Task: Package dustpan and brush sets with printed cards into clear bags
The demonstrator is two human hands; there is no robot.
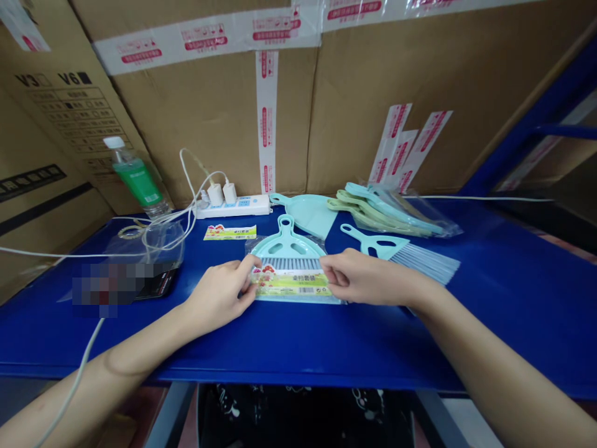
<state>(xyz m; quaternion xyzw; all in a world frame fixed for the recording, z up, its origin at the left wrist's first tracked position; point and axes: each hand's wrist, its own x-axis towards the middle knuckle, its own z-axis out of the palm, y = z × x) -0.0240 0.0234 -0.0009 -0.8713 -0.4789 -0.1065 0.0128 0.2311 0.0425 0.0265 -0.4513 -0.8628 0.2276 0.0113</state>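
A light-blue mini dustpan and brush set in a clear bag lies on the blue table, with a yellow-green paper label across its near end. My left hand pinches the left end of the label and bag. My right hand pinches the right end. Both hands rest on the table, fingers closed on the packet.
A loose light-blue brush, a spare dustpan and a bagged pile of dustpans lie behind right. Another label, a power strip with chargers, a green bottle, cables and clear bags are left. Cardboard boxes wall the back.
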